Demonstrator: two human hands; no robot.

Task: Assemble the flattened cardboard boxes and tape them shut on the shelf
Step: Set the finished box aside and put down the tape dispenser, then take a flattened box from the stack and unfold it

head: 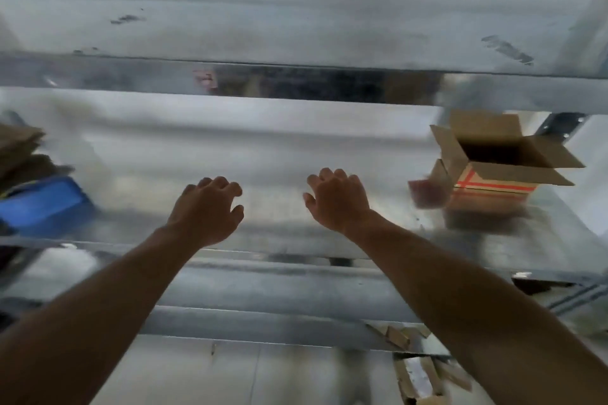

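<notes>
Evidently nothing is gripped: the left hand (207, 207) and right hand (339, 200) are held over the shelf (279, 154), fingers (227, 182) loosely curled, seemingly readied for a reach; the box (493, 174) is stood far right, flaps spread for closing

Metal shelving (263, 260) is being viewed close up, and the whole view is being filled by it. Soft, diffuse light is being reflected off the galvanised middle deck (184, 154). The upper deck (296, 29) is being marked by dark scuffs (508, 50). A perforated upright (559, 123) is being seen at the right edge, under the upper beam (131, 76). Below, a lower beam (263, 322) and a pale panel (230, 375) are being shown; shelf or floor cannot be told. Edges are being smeared by blur.
</notes>
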